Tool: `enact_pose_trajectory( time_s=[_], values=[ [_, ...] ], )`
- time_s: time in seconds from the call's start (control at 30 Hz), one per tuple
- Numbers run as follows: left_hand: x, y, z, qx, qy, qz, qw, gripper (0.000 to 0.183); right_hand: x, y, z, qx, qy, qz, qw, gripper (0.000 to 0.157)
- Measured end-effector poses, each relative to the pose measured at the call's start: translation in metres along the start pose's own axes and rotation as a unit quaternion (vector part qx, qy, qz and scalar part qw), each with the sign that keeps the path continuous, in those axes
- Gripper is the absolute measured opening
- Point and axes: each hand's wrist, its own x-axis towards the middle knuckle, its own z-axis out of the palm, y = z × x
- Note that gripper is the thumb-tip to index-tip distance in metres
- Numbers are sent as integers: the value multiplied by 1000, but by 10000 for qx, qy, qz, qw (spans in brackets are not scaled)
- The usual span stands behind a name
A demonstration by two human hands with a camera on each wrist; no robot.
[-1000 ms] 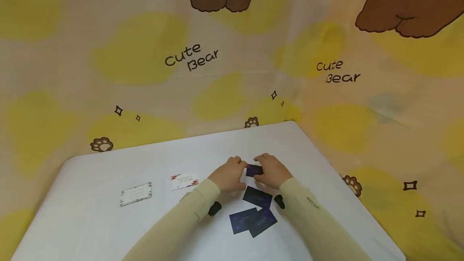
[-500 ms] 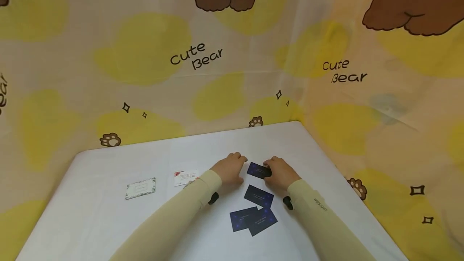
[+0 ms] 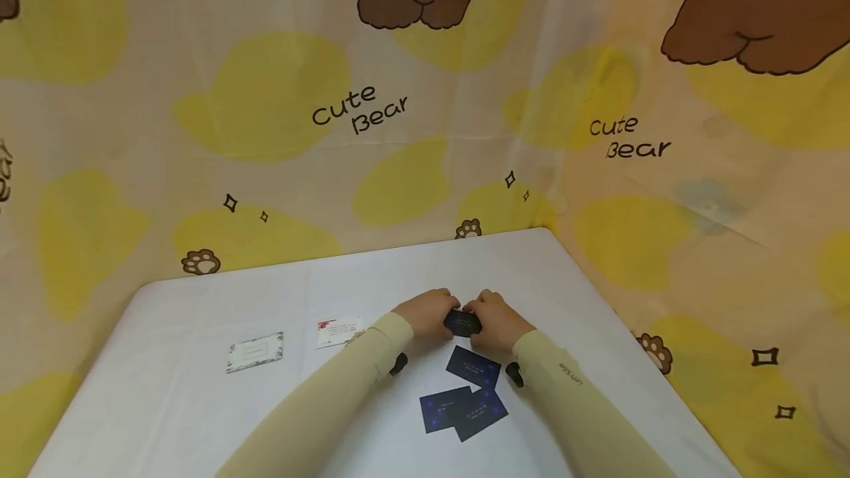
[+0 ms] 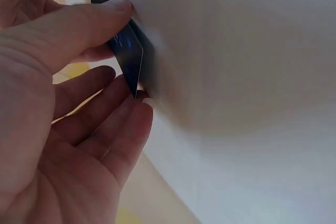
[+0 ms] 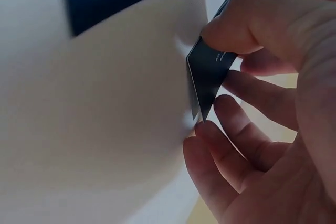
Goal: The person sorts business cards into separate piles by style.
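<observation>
Nearest me on the white table [image 3: 372,271], two dark cards overlap, a left one [image 3: 438,411] and a right one [image 3: 482,415]. Just beyond, a middle dark card [image 3: 474,366] lies slanted, its near right corner about meeting the right one.

Next, farther out: the held card [image 3: 462,323], also dark, between my left hand [image 3: 428,316] and my right hand [image 3: 496,321]. Key relation: its long axis runs roughly left to right, one end in each hand, so neither hand is nearer. It sits directly beyond the middle card, apart from it.

Grip: both hands pinch, thumbs at the near edge, fingers curled to the far edge; gaps no wider than the card. Wrist views show the card tilted off the surface. A second thin edge shows under it at right; whether another card or a reflection, I cannot tell.

Well left: a red-flowered white card [image 3: 337,331], partly behind my left sleeve [image 3: 332,411], and a leaf-bordered white card [image 3: 255,353]. Farthest: bear-print fabric [image 3: 425,109]
</observation>
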Motion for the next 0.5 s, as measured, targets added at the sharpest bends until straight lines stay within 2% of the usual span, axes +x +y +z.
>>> enact_pose_trajectory(
  time_s=[0.13, 0.23, 0.37, 0.5],
  values=[
    [-17, -14, -3, 498, 75, -95, 9987, 37, 10, -18, 5, 11, -115, -141, 9998, 53],
    [-31, -28, -2, 610, 199, -246, 9976, 37, 18, -31, 11, -135, -76, -286, 9995, 55],
    [-49, -49, -2, 392, 363, -586, 9968, 47, 31, -47, 20, -403, 139, -610, 9972, 57],
    [-62, -64, -3, -9, 515, -727, 9960, 56, 44, -61, 26, -538, 289, -794, 9950, 54]
  ],
)
